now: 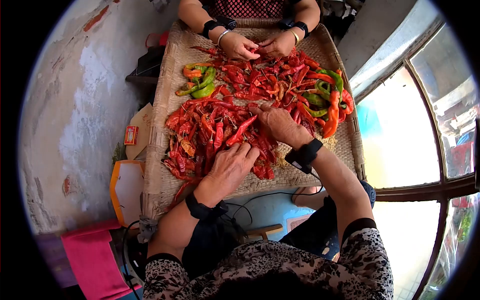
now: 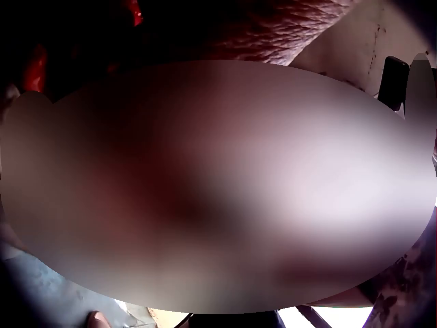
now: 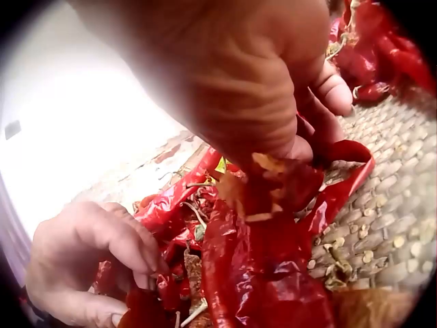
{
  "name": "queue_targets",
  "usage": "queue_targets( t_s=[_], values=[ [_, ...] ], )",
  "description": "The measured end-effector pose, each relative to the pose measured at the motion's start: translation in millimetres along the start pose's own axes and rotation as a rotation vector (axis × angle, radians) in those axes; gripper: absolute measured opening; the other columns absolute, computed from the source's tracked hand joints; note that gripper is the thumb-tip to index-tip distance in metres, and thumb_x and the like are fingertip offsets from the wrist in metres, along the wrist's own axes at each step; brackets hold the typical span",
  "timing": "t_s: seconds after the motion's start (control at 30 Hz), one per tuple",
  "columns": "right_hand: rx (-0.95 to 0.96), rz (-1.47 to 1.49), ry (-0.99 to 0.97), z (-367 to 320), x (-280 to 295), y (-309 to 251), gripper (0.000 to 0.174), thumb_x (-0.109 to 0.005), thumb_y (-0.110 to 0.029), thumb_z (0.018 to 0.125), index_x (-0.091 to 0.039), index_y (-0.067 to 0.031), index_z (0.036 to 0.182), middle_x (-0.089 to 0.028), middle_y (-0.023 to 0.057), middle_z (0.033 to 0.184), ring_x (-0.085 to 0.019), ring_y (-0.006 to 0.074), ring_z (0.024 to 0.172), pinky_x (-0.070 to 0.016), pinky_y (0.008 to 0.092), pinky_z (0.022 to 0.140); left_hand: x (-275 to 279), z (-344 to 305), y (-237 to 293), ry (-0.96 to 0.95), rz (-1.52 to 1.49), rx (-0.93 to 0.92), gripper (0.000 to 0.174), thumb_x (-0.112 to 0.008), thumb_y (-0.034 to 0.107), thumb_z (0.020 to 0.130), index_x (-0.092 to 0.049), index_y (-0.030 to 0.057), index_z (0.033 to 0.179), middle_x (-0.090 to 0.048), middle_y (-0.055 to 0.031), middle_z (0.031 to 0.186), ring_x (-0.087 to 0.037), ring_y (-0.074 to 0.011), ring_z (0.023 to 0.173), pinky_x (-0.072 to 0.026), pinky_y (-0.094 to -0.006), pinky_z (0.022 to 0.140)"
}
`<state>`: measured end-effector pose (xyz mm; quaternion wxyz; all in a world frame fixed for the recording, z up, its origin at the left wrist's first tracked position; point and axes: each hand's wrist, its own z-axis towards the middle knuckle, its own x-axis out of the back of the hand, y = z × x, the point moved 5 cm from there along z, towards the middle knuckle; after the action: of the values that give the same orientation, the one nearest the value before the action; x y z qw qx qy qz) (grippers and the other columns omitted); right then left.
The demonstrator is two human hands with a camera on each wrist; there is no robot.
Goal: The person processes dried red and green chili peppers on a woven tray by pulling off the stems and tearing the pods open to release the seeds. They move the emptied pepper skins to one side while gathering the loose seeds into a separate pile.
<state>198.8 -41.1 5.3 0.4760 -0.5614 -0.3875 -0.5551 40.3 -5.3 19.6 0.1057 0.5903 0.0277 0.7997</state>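
Woven tray: we are working over a pale woven tray (image 1: 156, 145), its raised rim enclosing the peppers and its weave showing between them.
Red heap: we are seeing wrinkled red chilies (image 1: 200, 131) lying across the tray, a near mass running into a far one.
Fresh peppers: green and orange peppers (image 1: 203, 90) are lying by the left rim, and a mixed bunch (image 1: 331, 112) is lying near the right rim.
Left hand: our left hand (image 1: 231, 169) is curling thumb and fingers round a red piece (image 3: 168, 290) at the near edge.
Right hand: our right hand (image 1: 281, 125) is pinching a curled chili (image 3: 334, 198) low over the weave.
Across from us: another person's two hands (image 1: 239, 46) are meeting over the far chilies.
Wall: on the left a patchy plaster wall (image 1: 80, 115) is showing brick-coloured spots.
Window: on the right a framed window (image 1: 400, 135) is letting bright light in.
Beside the tray: a small red box (image 1: 131, 135), an orange-edged box (image 1: 129, 192) and a pink cloth (image 1: 95, 260) are sitting on the left.
Below: dark cables (image 1: 250, 200) are hanging above a bluish floor (image 1: 270, 210).
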Motion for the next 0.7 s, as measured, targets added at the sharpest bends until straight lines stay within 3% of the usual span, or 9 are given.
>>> queue_targets(
  t_s=[0.03, 0.07, 0.17, 0.23, 0.3, 0.37, 0.43, 0.6, 0.7],
  values=[
    [-0.028, 0.017, -0.114, 0, -6, 0, 0.06, -0.06, -0.006, 0.079, -0.041, -0.0069, 0.136, -0.055, 0.0176, 0.114, -0.063, 0.035, 0.088, -0.0539, 0.0417, 0.068, -1, 0, -1, 0.002, -0.01, 0.012, 0.03, -0.067, 0.007, 0.075, -0.051, 0.0046, 0.101, -0.051, -0.0098, 0.087, -0.058, -0.0267, 0.083, -0.0514, -0.0357, 0.062],
    [0.091, 0.07, 0.067, -7, -8, -3, 0.052, -0.062, -0.009, 0.08, -0.047, -0.0052, 0.13, -0.059, 0.0179, 0.104, -0.063, 0.0354, 0.085, -0.0533, 0.0417, 0.067, -1, -1, -2, 0.025, -0.029, 0.034, 0.033, -0.068, 0.008, 0.076, -0.05, 0.0044, 0.104, -0.051, -0.0101, 0.087, -0.059, -0.0271, 0.082, -0.0514, -0.0358, 0.061],
    [0.118, 0.158, 0.049, -23, -9, -13, 0.046, -0.062, -0.011, 0.081, -0.05, -0.004, 0.125, -0.06, 0.0184, 0.094, -0.063, 0.035, 0.081, -0.0528, 0.0416, 0.066, 2, -1, -6, 0.067, -0.045, 0.089, 0.038, -0.068, 0.01, 0.077, -0.048, 0.0041, 0.11, -0.052, -0.0105, 0.088, -0.061, -0.0274, 0.078, -0.0513, -0.0356, 0.058],
    [0.134, 0.207, 0.09, -40, 0, -19, 0.045, -0.063, -0.01, 0.081, -0.05, -0.0036, 0.123, -0.061, 0.0183, 0.087, -0.063, 0.0344, 0.079, -0.0522, 0.0414, 0.065, 4, -1, -4, 0.09, -0.031, 0.048, 0.025, -0.058, 0.002, 0.079, -0.05, 0.0017, 0.103, -0.051, -0.0117, 0.086, -0.061, -0.0253, 0.075, -0.0526, -0.0338, 0.057],
    [0.179, 0.231, 0.077, -55, 6, -20, 0.053, -0.065, -0.007, 0.08, -0.047, -0.0054, 0.129, -0.06, 0.0177, 0.087, -0.062, 0.0334, 0.075, -0.052, 0.0408, 0.064, -1, -2, -3, 0.065, -0.037, 0.051, 0.023, -0.059, 0.001, 0.078, -0.052, 0.0024, 0.1, -0.05, -0.0113, 0.087, -0.061, -0.0244, 0.077, -0.0531, -0.0329, 0.058],
    [0.144, 0.254, 0.068, -68, 16, -22, 0.061, -0.065, -0.004, 0.08, -0.042, -0.0077, 0.136, -0.061, 0.0169, 0.086, -0.062, 0.0321, 0.072, -0.0519, 0.0399, 0.064, -5, -3, 1, 0.008, 0.015, -0.002, 0.027, -0.061, 0.003, 0.078, -0.055, 0.002, 0.104, -0.049, -0.01, 0.089, -0.06, -0.0249, 0.079, -0.0509, -0.0336, 0.057],
    [-0.115, 0.48, 0.041, -76, 13, -4, 0.068, -0.064, -0.003, 0.081, -0.036, -0.0107, 0.142, -0.063, 0.0159, 0.085, -0.063, 0.0313, 0.071, -0.0522, 0.0388, 0.066, -8, -5, 3, 0.003, 0.01, -0.013, 0.026, -0.06, 0.001, 0.076, -0.057, 0.0018, 0.102, -0.048, -0.0093, 0.09, -0.059, -0.0234, 0.081, -0.051, -0.0333, 0.058],
    [-0.062, 0.386, 0.085, -78, 0, 6, 0.036, -0.064, -0.012, 0.08, -0.059, -0.002, 0.113, -0.063, 0.016, 0.091, -0.063, 0.0336, 0.084, -0.0508, 0.0391, 0.071, -12, -3, 8, 0.022, 0.002, -0.023, 0.029, -0.061, 0.004, 0.078, -0.057, 0.0031, 0.107, -0.049, -0.0084, 0.091, -0.057, -0.0223, 0.083, -0.0519, -0.0326, 0.06],
    [-0.113, 0.27, -0.014, -75, -5, 8, 0.032, -0.065, -0.011, 0.078, -0.061, -0.0036, 0.109, -0.062, 0.0152, 0.094, -0.062, 0.0329, 0.088, -0.0503, 0.0392, 0.071, -13, -3, 8, 0.051, -0.052, -0.016, 0.034, -0.068, 0.014, 0.078, -0.057, 0.0041, 0.108, -0.05, -0.0081, 0.093, -0.057, -0.022, 0.084, -0.0523, -0.0318, 0.062]
  ],
)
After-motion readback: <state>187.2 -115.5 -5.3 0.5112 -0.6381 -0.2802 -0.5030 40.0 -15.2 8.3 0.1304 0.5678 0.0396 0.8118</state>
